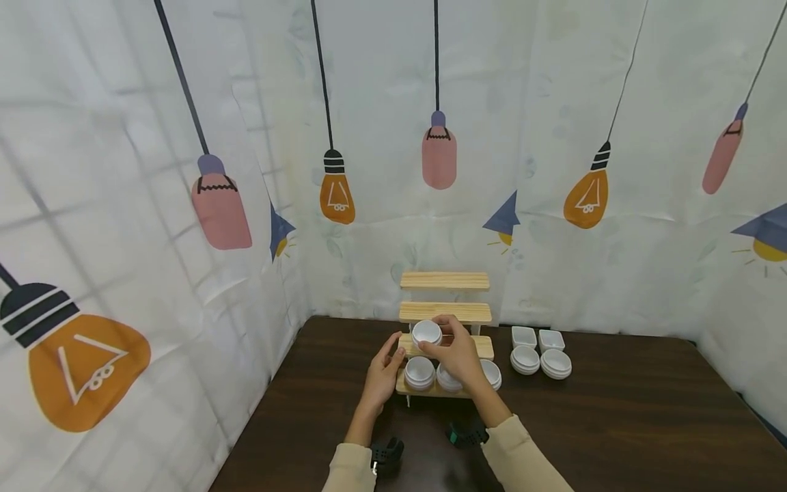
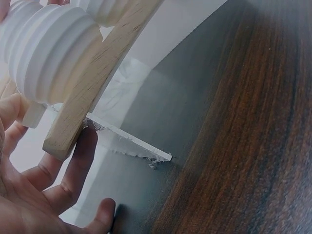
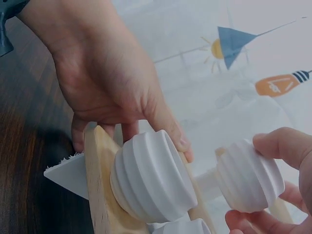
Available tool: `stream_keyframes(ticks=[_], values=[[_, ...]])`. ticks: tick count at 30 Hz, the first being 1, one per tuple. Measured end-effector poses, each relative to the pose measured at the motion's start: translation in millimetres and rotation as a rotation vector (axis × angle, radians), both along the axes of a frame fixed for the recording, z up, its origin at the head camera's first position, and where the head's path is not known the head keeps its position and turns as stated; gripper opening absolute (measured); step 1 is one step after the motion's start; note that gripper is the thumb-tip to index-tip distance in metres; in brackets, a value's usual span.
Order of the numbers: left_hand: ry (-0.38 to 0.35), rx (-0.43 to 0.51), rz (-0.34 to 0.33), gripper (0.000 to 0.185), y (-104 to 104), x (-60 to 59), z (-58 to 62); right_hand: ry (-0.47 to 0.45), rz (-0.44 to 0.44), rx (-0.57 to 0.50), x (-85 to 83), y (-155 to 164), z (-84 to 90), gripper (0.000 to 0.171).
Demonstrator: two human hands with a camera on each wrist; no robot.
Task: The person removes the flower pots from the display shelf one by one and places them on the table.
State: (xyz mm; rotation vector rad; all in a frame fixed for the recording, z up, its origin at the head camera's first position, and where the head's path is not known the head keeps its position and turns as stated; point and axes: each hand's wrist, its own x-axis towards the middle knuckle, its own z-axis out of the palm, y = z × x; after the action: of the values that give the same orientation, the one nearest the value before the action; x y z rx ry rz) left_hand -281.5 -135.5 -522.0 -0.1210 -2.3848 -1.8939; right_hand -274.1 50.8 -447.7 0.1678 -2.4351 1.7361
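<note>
Head view: right hand [image 1: 458,355] holds an empty white bowl [image 1: 426,333] over the wooden rack [image 1: 445,281].

White ribbed bowl [image 1: 426,333] above second shelf

The head view looks forward and down from well back, taking in the dark counter [image 1: 615,410] and the wooden stepped shelf [image 1: 445,311]. Both wrist views sit very close beside that shelf's lowest step [image 2: 92,83] [image 3: 100,190], sharing the ribbed white bowl [image 2: 48,53] [image 3: 153,175] on it.
</note>
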Motion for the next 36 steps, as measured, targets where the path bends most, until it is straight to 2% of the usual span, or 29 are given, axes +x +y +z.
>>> stream_keyframes(ticks=[7, 9, 14, 16, 22, 30, 36], values=[[0.002, 0.001, -0.001, 0.052, 0.8, -0.6, 0.5, 0.033, -0.002, -0.036, 8.2, 6.8, -0.4, 0.055], [0.007, 0.008, -0.004, 0.051, 1.2, 3.1, 5.6, 0.035, -0.002, -0.052, 11.7, 9.8, -0.1, 0.056], [0.007, 0.008, -0.001, 0.051, 0.6, 3.0, 4.9, 0.037, -0.011, -0.072, 20.6, 18.1, 2.1, 0.059], [0.004, -0.004, 0.005, 0.052, -0.3, -0.6, -0.3, 0.039, -0.014, -0.071, 24.0, 21.3, 3.6, 0.059], [0.001, -0.011, 0.009, 0.051, -0.7, 1.7, -1.1, 0.060, -0.012, -0.073, 34.6, 32.1, 6.2, 0.059], [0.015, -0.016, 0.005, 0.050, 1.0, 1.6, -1.5, 0.084, 0.038, -0.138, 46.8, 47.9, 8.8, 0.058], [0.012, -0.009, 0.007, 0.049, 2.1, 1.1, -0.2, 0.097, 0.030, -0.121, 55.3, 60.4, 7.4, 0.059]])
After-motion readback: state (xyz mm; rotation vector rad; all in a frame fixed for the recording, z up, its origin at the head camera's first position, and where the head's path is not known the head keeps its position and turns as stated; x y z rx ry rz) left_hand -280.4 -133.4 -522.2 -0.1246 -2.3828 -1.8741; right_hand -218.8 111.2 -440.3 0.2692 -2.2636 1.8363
